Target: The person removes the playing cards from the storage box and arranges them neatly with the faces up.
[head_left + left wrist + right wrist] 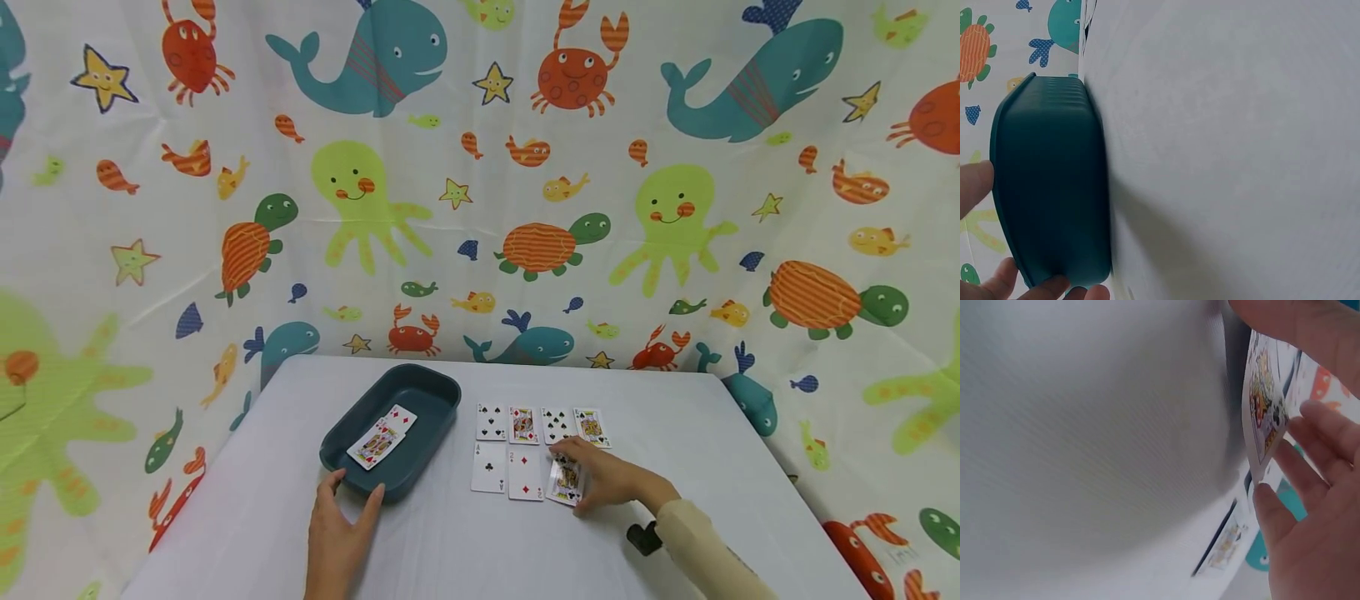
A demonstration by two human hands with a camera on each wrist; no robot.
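Observation:
My right hand (607,475) holds a face card (565,480) between thumb and fingers at the right end of the front row of playing cards. In the right wrist view, this face card (1264,406) is tilted, its lower edge near the white cloth; part of another card shows behind its top in the head view. Beside it lie a two of diamonds (525,475) and a black ace (489,468). My left hand (341,529) grips the near end of a dark teal tray (420,458), thumb and fingers on its rim. A face card (375,443) overlaps a diamond card (402,417) inside.
Behind the front row lies a second row: a black number card (491,422), a red face card (523,425), another black number card (556,423) and a black face card (592,427). A white cloth (450,550) covers the table. A sea-animal curtain (450,250) hangs behind.

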